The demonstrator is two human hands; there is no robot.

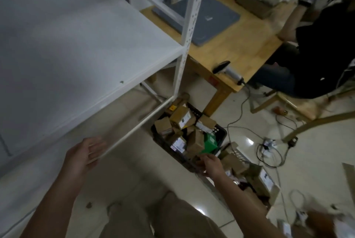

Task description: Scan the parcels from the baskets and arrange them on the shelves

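Right hand [209, 164] at rim of basket [222, 134]

We cannot tell whether our right hand [210, 164], blurred at the black basket [221, 134] rim, holds anything; the clutter [317, 222] at lower right is smeared.

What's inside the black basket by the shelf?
The black basket holds piled brown cardboard parcels, some white-labelled, and a green item. Lower layers and the basket's floor are covered.
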